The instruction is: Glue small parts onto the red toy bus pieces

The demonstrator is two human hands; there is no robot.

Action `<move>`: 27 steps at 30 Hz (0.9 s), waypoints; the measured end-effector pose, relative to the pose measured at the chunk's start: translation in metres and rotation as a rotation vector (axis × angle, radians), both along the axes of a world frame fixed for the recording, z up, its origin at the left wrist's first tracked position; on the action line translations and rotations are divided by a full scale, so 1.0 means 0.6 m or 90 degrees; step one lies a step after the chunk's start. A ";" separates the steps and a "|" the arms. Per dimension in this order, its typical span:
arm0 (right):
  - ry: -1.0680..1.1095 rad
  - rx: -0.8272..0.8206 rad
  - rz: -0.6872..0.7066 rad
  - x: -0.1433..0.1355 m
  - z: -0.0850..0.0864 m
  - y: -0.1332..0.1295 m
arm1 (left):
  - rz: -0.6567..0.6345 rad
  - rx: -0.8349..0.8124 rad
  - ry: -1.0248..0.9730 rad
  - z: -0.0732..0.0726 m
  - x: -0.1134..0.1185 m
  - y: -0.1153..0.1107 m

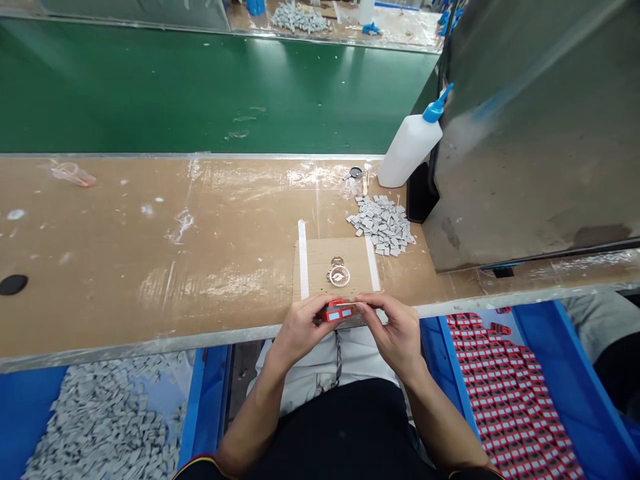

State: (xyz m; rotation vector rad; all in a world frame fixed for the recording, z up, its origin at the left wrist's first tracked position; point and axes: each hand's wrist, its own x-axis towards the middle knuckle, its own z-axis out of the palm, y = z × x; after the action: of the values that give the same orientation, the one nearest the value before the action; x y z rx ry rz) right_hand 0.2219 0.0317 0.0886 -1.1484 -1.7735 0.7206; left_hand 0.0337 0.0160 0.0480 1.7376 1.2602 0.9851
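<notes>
My left hand (299,328) is closed around a small red toy car (332,314) with pale blue windows, just over the table's front edge. My right hand (396,327) pinches a thin wooden stick (346,305), which lies along the upper side of the car. The right fingertips are close to the car; I cannot tell if they touch it. Just beyond both hands, a small round cup (340,275) holding some whitish stuff stands on a cardboard sheet (320,252) with white tape strips along its sides.
Right of the cardboard lies a heap of flat grey pieces (383,225), with a white squeeze bottle (411,150) behind it. A metal panel (530,147) walls the right side. Below the table, blue bins hold grey pieces (110,420) and rows of red cars (510,393). A green surface (200,93) lies beyond.
</notes>
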 end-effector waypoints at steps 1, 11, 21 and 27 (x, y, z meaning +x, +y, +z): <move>-0.001 0.004 0.003 -0.001 0.000 0.001 | 0.000 0.000 0.000 0.000 0.000 0.000; -0.055 0.050 0.022 0.003 0.007 0.001 | -0.005 0.008 0.005 -0.001 -0.001 0.000; -0.003 0.003 0.015 0.004 0.004 0.005 | -0.005 0.011 -0.004 0.002 -0.001 0.000; 0.065 0.046 -0.072 0.004 -0.005 0.034 | -0.001 0.001 -0.007 0.008 -0.002 -0.001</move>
State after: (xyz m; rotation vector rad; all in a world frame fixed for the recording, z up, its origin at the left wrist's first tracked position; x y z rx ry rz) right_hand 0.2246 0.0521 0.0854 -1.1345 -1.6224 0.6320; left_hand 0.0324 0.0155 0.0529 1.7328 1.2511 0.9938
